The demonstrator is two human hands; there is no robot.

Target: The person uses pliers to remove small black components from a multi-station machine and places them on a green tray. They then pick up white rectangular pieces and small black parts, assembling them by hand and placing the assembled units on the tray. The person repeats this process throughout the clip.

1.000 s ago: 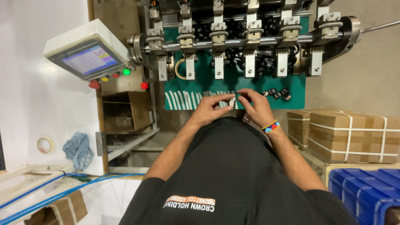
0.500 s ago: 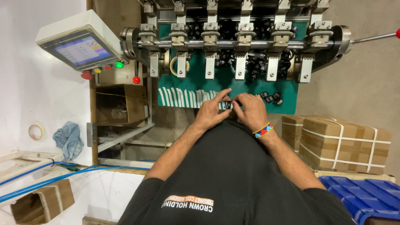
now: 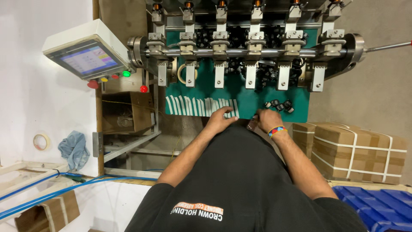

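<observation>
Left hand [image 3: 221, 117]: rests palm down on the near edge of the green mat [image 3: 240, 96], fingers spread loosely over the end of the row of white strips [image 3: 199, 105]; it touches them but whether it pinches one cannot be told.
Right hand [image 3: 267, 119]: curled at the same near edge of the mat, fingers closed around a small dark part [image 3: 252, 124]; a bright beaded wristband [image 3: 276, 130] sits just behind it.
White strips: laid side by side along the mat's near edge, running left from the left hand.
Small black parts [image 3: 280, 105]: a loose cluster on the mat, just beyond the right hand.
Machine [image 3: 253, 51]: a steel shaft with a row of metal clamps, across the far side of the mat.
Control screen [image 3: 86, 51]: left of the mat, with coloured buttons beneath it.
Strapped cardboard boxes [image 3: 356, 150]: right of the mat, lower down.
Blue rag [image 3: 74, 148]: far left of the mat, beside a roll of tape [image 3: 41, 141].
</observation>
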